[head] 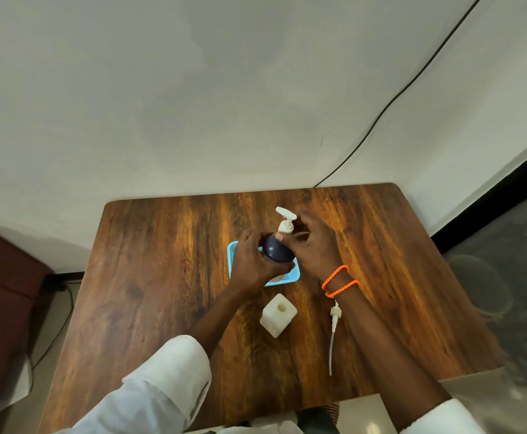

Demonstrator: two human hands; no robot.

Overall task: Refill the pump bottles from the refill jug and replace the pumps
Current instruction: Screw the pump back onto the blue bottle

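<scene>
Dark bottle (276, 249): we see it over a blue tray (295, 274) mid-worktop (161, 261), white pump (286, 221) on.
Left hand (251, 264): our grip wraps the body.
Right hand (313, 245): fingers pinch the pump collar.
Handling: we judge it smooth, rigid, slippery if soapy; hold the body, twist the collar.
Square bottle (278, 314): open, nearer us.
Loose pump (334, 327): lies beside it.

Head view — looks steeply down, fairly near, onto the table (149, 277).
</scene>
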